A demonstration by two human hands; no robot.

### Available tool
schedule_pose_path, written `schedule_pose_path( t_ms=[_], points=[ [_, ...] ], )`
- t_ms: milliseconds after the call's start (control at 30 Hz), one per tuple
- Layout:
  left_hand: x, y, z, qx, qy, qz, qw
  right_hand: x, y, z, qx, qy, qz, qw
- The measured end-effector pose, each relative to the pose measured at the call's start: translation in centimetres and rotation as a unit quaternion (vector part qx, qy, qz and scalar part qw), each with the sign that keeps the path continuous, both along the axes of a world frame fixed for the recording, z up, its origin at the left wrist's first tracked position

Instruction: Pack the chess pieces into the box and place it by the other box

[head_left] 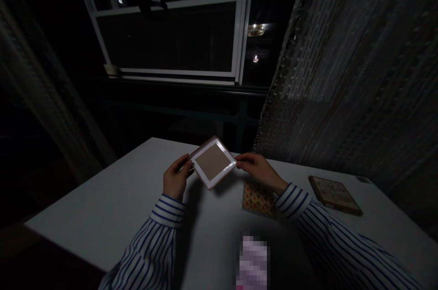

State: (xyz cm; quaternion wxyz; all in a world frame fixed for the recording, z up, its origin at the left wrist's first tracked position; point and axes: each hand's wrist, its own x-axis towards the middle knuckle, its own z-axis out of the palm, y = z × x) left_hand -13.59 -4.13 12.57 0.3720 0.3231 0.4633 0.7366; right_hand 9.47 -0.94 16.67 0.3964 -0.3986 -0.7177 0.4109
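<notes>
Two opposite corners of a thin square frame [212,162] sit clamped between thumb and fingers, one in the left hand [176,176], one in the right hand [258,171], above the far half of the white table [92,208]. It looks light and stiff, possibly fragile, so its corners and edges seem the places to hold. A patterned tile [258,199] lies under the right hand; a wood-edged board [335,195] lies toward the table's right edge.
</notes>
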Motion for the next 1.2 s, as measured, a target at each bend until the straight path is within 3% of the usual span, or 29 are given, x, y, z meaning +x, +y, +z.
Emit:
schedule_pose_path(
  t_ms=[167,767,967,1200],
  points=[
    [1.6,0.6,-0.4,-0.004,-0.006,-0.021,1.000,1.6,-0.6,-0.3,-0.005,-0.001,-0.009,1.000],
    [5.6,2.4,-1.5,-0.043,0.015,-0.065,0.997,6.3,-1.5,-4.1,-0.027,0.016,-0.022,0.999],
    [6.7,3.0,-1.7,-0.055,0.005,-0.081,0.995,7.6,-2.4,-4.4,0.070,-0.070,-0.055,0.994],
    [8.2,3.7,-1.8,-0.073,0.013,-0.103,0.992,8.9,-2.8,-5.1,0.227,-0.187,-0.047,0.955]
  ],
)
